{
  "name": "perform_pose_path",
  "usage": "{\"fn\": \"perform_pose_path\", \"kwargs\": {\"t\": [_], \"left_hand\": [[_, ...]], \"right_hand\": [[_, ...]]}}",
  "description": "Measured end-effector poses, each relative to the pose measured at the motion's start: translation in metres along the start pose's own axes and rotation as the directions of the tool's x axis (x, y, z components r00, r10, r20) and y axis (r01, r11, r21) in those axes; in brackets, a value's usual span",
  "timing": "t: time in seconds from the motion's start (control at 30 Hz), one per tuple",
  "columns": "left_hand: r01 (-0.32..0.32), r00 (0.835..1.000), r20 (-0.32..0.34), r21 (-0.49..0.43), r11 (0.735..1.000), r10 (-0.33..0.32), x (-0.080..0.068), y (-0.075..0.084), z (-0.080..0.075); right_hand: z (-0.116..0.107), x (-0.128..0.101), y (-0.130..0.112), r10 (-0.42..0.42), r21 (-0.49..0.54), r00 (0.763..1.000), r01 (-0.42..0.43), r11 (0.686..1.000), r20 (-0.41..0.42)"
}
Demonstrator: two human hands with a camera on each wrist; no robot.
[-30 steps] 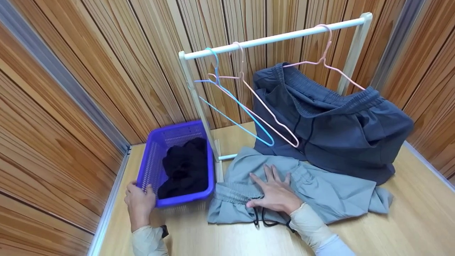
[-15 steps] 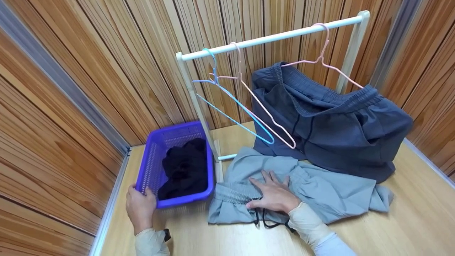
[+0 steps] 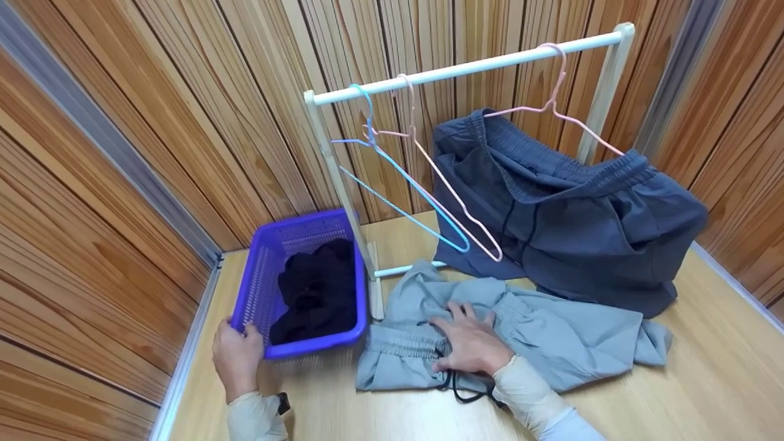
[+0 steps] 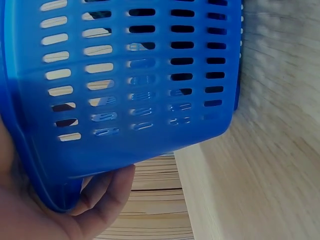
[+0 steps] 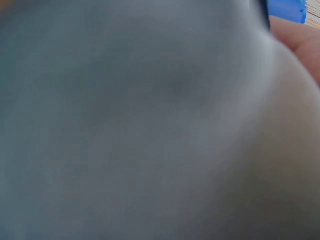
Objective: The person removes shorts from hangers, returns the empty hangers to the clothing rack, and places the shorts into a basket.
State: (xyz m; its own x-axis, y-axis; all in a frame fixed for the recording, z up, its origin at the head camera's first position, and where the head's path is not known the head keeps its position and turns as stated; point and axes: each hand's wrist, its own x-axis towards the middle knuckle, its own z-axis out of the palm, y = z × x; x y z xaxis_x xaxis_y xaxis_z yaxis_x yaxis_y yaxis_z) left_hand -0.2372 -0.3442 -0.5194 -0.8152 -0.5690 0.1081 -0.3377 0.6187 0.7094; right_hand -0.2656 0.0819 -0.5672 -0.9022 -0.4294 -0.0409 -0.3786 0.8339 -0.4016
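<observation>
Since a moment ago, the right hand [image 3: 468, 343] has curled its fingers, bunching the soft, light grey drawstring trousers [image 3: 551, 337] it had pressed flat; fabric now rises in a wrinkled fold beside the white rack's foot. The trousers lie crumpled on the pale wooden tabletop [image 3: 704, 392]. The left hand [image 3: 236, 358] grips the near corner of the slotted purple plastic basket [image 3: 257, 288], which holds dark, rumpled clothing [image 3: 315, 297].

Purple basket [image 3: 257, 288], light-grey shorts [image 3: 551, 331], navy shorts [image 3: 582, 226].
</observation>
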Motion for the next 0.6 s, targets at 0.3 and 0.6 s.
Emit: {"fn": "perform_pose_path", "kwargs": {"t": [0.3,0.6], "left_hand": [[0.000,0.999,-0.043,-0.020,1.000,-0.001,-0.0002,0.0011,0.0005],[-0.011,0.998,-0.060,-0.007,1.000,0.010,-0.0019,-0.0024,0.0029]], "right_hand": [[0.0033,-0.0022,-0.0014,0.002,-0.013,0.999,-0.003,1.000,-0.036],[0.0050,-0.0074,-0.0030,0.022,0.006,0.999,-0.022,1.000,-0.050]]}}
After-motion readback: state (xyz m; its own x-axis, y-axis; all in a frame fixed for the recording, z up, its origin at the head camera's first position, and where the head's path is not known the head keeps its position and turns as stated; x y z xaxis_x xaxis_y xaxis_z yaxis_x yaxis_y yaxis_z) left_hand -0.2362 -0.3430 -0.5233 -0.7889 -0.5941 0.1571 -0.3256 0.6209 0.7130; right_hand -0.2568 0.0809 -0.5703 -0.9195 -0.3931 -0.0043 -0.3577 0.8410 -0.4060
